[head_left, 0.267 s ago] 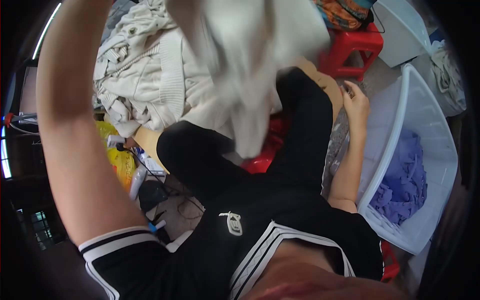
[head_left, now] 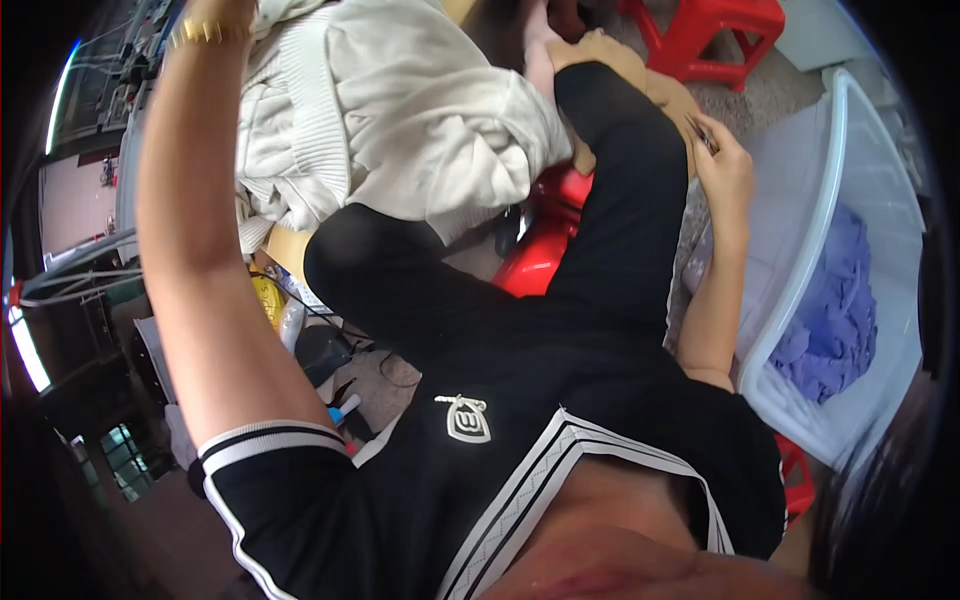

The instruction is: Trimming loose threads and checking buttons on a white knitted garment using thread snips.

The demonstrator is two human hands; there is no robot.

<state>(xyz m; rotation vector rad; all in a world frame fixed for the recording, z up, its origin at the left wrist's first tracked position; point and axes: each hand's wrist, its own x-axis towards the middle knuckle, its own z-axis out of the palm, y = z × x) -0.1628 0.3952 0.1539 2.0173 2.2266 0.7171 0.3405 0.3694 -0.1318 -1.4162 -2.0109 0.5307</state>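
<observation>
My left arm stretches up past a pile of white knit garments [head_left: 410,110], with a yellow bracelet round the wrist. Only the base of my left hand [head_left: 222,12] shows at the top edge; its fingers and anything in them are cut off. The garments lie heaped before my left knee, ribbed bands and folds showing. Beside my right knee, the fingers of my right hand [head_left: 727,172] are closed on a small dark tool [head_left: 706,137], whose kind I cannot make out.
A translucent bin [head_left: 815,240] on my right holds crumpled purple cloth [head_left: 835,310]. One red stool [head_left: 715,40] stands at the far right. Something red and plastic [head_left: 540,265] shows between my legs. Cables and a yellow bag [head_left: 266,296] lie left of my left knee.
The blurred white garment that hung over my lap has gone from there. My left forearm has shifted right in the picture, its wrist now visible. My right hand stays beside the knee.
</observation>
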